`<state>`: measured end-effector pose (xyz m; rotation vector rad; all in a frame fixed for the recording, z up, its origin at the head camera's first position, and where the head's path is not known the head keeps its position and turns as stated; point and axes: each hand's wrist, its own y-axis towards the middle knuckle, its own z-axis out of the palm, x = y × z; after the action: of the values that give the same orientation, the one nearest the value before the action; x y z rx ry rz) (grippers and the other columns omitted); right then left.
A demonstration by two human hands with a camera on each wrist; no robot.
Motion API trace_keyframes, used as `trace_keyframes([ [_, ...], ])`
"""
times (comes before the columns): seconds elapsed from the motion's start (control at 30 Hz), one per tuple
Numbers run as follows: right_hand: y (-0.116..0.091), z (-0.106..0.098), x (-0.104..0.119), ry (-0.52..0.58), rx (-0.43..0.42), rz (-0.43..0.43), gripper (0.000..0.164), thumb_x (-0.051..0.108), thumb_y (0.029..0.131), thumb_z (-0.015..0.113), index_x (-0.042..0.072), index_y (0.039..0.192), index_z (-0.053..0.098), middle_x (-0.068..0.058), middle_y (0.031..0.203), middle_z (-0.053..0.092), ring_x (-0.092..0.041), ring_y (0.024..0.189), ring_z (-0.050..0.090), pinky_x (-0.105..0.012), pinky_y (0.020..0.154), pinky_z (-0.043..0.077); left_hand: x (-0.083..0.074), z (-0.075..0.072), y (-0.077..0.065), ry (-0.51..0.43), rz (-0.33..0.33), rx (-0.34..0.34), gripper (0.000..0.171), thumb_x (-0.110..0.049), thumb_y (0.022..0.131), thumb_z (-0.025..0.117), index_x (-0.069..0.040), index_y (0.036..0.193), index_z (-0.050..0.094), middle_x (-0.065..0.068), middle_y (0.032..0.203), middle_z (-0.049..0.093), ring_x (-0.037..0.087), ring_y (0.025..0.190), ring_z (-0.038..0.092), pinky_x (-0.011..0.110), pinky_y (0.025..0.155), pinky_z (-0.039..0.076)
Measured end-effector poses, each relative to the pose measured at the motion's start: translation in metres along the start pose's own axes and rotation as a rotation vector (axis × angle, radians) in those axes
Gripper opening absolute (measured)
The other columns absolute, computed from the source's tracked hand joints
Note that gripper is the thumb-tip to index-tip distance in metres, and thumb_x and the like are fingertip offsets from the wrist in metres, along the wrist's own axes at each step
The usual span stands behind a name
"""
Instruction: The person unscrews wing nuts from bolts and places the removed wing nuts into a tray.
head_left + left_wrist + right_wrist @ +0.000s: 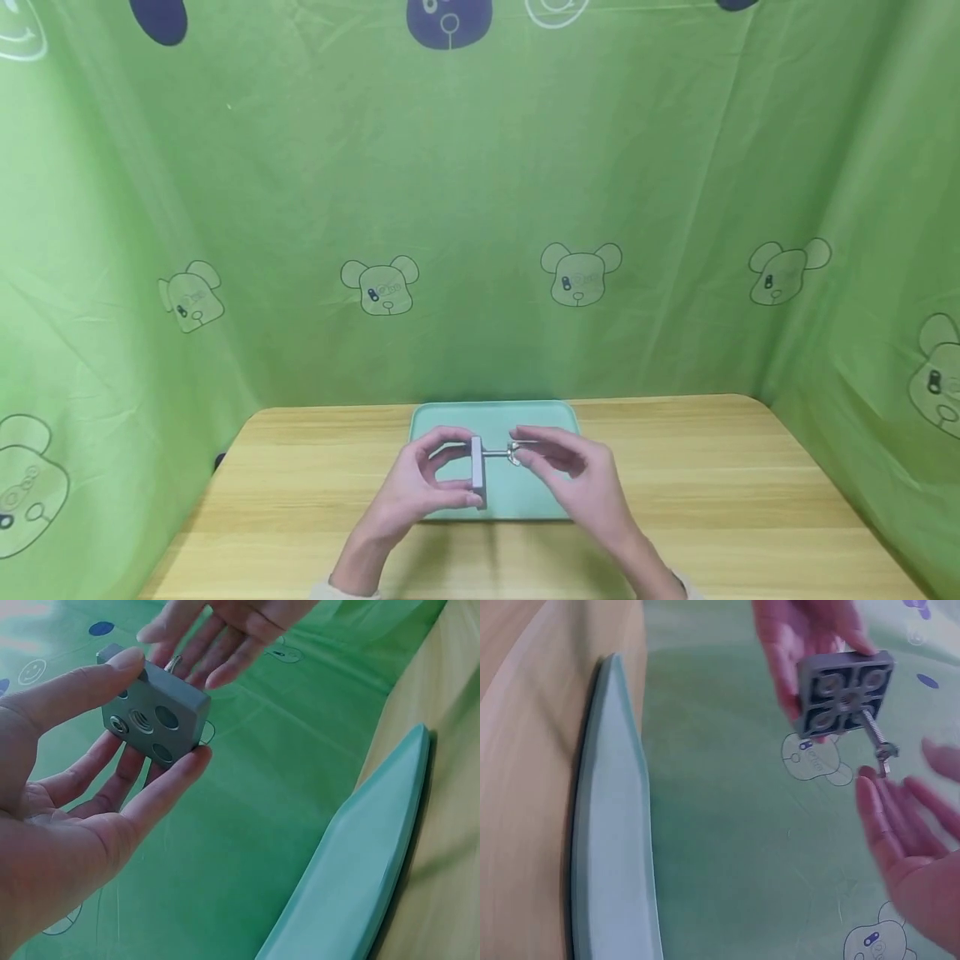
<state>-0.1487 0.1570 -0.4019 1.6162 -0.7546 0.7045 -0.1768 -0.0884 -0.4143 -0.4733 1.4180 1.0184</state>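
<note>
My left hand (408, 487) grips a grey square block (154, 697) by its edges, thumb on one side and fingers on the other. Several round recesses and a threaded centre hole mark the block's face in the left wrist view. Out of its ribbed other side sticks a metal wing screw (872, 729), its winged head (886, 751) pointing at my right hand (581, 475). That hand is around the winged head with fairly straight, spread fingers, its thumb apart from the screw in the right wrist view. Whether a fingertip touches the head is hard to tell.
Beneath both hands a mint-green tray (525, 508) lies on the light wooden table (315, 467). A green curtain (480, 167) with bear drawings surrounds the table at the back and both sides.
</note>
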Motion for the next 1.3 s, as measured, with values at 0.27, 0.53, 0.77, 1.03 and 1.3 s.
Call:
trace_keyframes([
  [0.27, 0.003, -0.008, 0.002, 0.207, 0.014, 0.518, 0.041, 0.018, 0.093, 0.077, -0.009, 0.122, 0.066, -0.024, 0.109, 0.073, -0.033, 0.094, 0.075, -0.044, 0.082, 0.066, 0.001, 0.005, 0.001, 0.061, 0.002, -0.007, 0.067, 0.012, 0.070, 0.084, 0.002, 0.131, 0.057, 0.022, 0.137, 0.049, 0.046, 0.136, 0.047, 0.050, 0.102, 0.057],
  [0.53, 0.004, -0.011, 0.003, 0.284, 0.093, 0.669, 0.043, 0.019, 0.091, 0.079, -0.011, 0.119, 0.067, -0.024, 0.107, 0.074, -0.035, 0.097, 0.075, -0.043, 0.085, 0.065, 0.004, 0.006, 0.001, 0.129, 0.013, 0.004, 0.065, 0.010, 0.071, 0.083, 0.000, 0.130, 0.059, 0.021, 0.136, 0.053, 0.038, 0.132, 0.053, 0.048, 0.100, 0.058],
  [0.77, 0.004, -0.011, 0.001, 0.297, 0.097, 0.675, 0.040, 0.013, 0.089, 0.080, -0.012, 0.117, 0.066, -0.023, 0.106, 0.074, -0.033, 0.097, 0.075, -0.043, 0.085, 0.065, 0.004, 0.007, 0.001, 0.139, 0.000, 0.001, 0.063, 0.010, 0.072, 0.084, 0.000, 0.129, 0.059, 0.023, 0.136, 0.054, 0.036, 0.131, 0.054, 0.047, 0.100, 0.058],
  [1.03, 0.001, -0.006, 0.004, 0.163, 0.080, 0.481, 0.032, 0.011, 0.090, 0.079, -0.010, 0.113, 0.069, -0.021, 0.103, 0.075, -0.030, 0.090, 0.076, -0.044, 0.078, 0.067, 0.002, 0.008, 0.000, 0.073, -0.013, -0.007, 0.067, 0.012, 0.071, 0.083, 0.002, 0.132, 0.057, 0.024, 0.137, 0.050, 0.044, 0.134, 0.050, 0.049, 0.101, 0.057],
  [1.3, -0.002, 0.000, 0.000, -0.051, 0.059, 0.001, 0.018, -0.002, 0.085, 0.080, 0.004, 0.103, 0.078, -0.007, 0.098, 0.078, -0.021, 0.083, 0.076, -0.034, 0.074, 0.067, 0.003, 0.002, -0.001, 0.007, 0.002, 0.022, 0.064, 0.010, 0.075, 0.083, 0.006, 0.132, 0.056, 0.028, 0.140, 0.048, 0.035, 0.129, 0.056, 0.051, 0.100, 0.057],
])
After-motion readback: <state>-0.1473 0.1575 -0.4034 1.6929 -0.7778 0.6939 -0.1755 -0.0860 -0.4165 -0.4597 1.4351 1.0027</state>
